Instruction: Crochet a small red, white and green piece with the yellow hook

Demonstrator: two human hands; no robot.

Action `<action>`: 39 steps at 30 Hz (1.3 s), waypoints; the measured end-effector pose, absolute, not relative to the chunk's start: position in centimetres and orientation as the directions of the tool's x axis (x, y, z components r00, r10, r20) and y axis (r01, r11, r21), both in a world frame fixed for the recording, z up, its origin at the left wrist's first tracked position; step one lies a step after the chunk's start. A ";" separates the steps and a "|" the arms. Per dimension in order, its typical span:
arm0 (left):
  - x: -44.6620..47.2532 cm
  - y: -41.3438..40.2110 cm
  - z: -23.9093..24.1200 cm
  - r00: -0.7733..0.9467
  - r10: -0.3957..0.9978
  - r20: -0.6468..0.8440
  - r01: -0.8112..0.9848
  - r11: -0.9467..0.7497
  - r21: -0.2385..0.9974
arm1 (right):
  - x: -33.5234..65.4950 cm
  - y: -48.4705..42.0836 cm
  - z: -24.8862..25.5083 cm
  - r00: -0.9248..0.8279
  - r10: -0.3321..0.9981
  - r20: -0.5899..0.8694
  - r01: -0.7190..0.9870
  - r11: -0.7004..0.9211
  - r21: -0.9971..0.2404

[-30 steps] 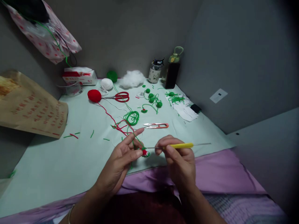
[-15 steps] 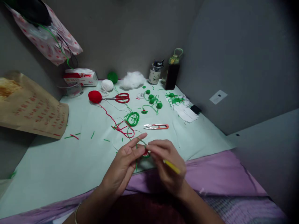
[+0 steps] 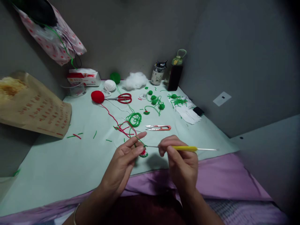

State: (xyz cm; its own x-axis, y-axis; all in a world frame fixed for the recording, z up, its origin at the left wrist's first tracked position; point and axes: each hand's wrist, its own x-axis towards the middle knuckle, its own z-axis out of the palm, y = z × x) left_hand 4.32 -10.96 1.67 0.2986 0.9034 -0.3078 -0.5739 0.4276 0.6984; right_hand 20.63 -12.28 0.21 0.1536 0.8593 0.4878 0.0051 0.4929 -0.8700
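Note:
Between the thumb and fingers of my left hand [image 3: 125,159] is a small red, white and green crochet piece [image 3: 143,153]. Green yarn runs over that hand's raised index finger. My right hand [image 3: 181,157] is closed round the yellow handle of a crochet hook [image 3: 187,148]; its thin metal tip meets the green yarn at the top of the piece. Just beyond my hands lie orange thread snips [image 3: 159,128]. A loose coil of green yarn [image 3: 134,119] and tangled red yarn [image 3: 125,128] rest to their left.
Red-handled scissors [image 3: 124,98] lie beside a red yarn ball [image 3: 97,97]. White stuffing [image 3: 135,81], a pen cup [image 3: 157,76] and a bottle [image 3: 175,73] stand along the back. Small green balls [image 3: 154,100] are at centre right. A paper bag [image 3: 44,109] leans at left.
My right hand has moved right and turned, so the hook now lies nearly level, drawn out from the crochet piece. My left hand keeps its hold. The view has shifted slightly.

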 end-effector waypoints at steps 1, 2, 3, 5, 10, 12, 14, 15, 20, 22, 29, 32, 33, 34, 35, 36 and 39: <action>4.2 -11.0 1.7 0.285 0.916 -0.281 -0.557 0.397 0.730 | 20.6 -12.1 0.5 0.125 0.878 0.461 -0.049 0.470 -0.881; 4.2 -11.0 1.7 0.281 0.925 -0.256 -0.540 0.373 0.755 | 20.4 -12.0 0.7 0.083 0.890 0.449 -0.070 0.455 -0.888; 4.2 -11.1 1.6 0.282 0.929 -0.239 -0.523 0.358 0.773 | 20.2 -11.8 0.8 0.050 0.894 0.445 -0.066 0.447 -0.892; 4.4 -11.3 1.4 0.280 0.930 -0.238 -0.502 0.353 0.789 | 19.8 -11.7 0.9 0.024 0.891 0.453 -0.020 0.454 -0.891; 4.8 -11.3 0.9 0.193 0.948 -0.254 -0.559 0.319 0.765 | 19.6 -12.2 0.1 -0.100 0.727 0.679 0.367 0.661 -0.654; 4.7 -11.2 0.9 0.234 0.929 -0.288 -0.600 0.371 0.709 | 19.9 -12.4 -0.1 -0.173 0.629 0.758 0.462 0.731 -0.502; 4.5 -11.0 1.0 0.312 0.888 -0.339 -0.604 0.461 0.650 | 20.3 -12.3 0.1 -0.111 0.665 0.738 0.414 0.706 -0.574; 4.4 -10.9 1.0 0.328 0.876 -0.354 -0.595 0.483 0.642 | 20.5 -12.2 0.3 -0.038 0.726 0.686 0.340 0.655 -0.674; 4.7 -11.2 1.2 0.141 0.962 -0.233 -0.567 0.272 0.777 | 20.1 -12.3 0.9 0.041 0.818 0.573 0.206 0.554 -0.806; 5.1 -11.4 1.3 0.173 0.959 -0.226 -0.585 0.284 0.760 | 19.7 -12.5 0.8 -0.054 0.754 0.655 0.384 0.621 -0.683; 4.2 -11.0 1.7 0.276 0.912 -0.302 -0.595 0.409 0.692 | 20.5 -12.2 0.6 0.098 0.847 0.522 0.040 0.521 -0.853; 4.2 -11.2 1.8 0.262 0.934 -0.242 -0.557 0.351 0.753 | 20.2 -11.8 0.8 0.021 0.889 0.457 -0.065 0.458 -0.887; 4.3 -11.3 1.8 0.269 0.933 -0.237 -0.543 0.350 0.763 | 20.0 -11.7 0.9 0.001 0.894 0.449 -0.061 0.448 -0.892; 4.4 -11.4 1.8 0.271 0.932 -0.239 -0.533 0.352 0.770 | 19.9 -11.7 0.9 -0.006 0.896 0.444 -0.053 0.443 -0.895; 4.5 -11.4 1.8 0.265 0.933 -0.245 -0.527 0.353 0.773 | 19.7 -11.6 1.0 -0.007 0.898 0.439 -0.047 0.439 -0.897; 4.5 -11.5 1.8 0.255 0.934 -0.250 -0.525 0.351 0.776 | 19.6 -11.6 1.0 -0.005 0.901 0.434 -0.044 0.434 -0.900; 4.6 -11.3 1.9 0.232 0.936 -0.266 -0.533 0.351 0.770 | 19.6 -11.6 1.0 -0.012 0.900 0.435 -0.029 0.434 -0.900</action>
State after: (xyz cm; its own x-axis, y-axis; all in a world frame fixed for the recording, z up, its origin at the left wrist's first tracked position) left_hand 4.63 -11.33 1.92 0.2316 0.9357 -0.2662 -0.5331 0.3510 0.7698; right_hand 19.61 -11.64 1.00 -0.0120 0.9004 0.4349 -0.0286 0.4344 -0.9003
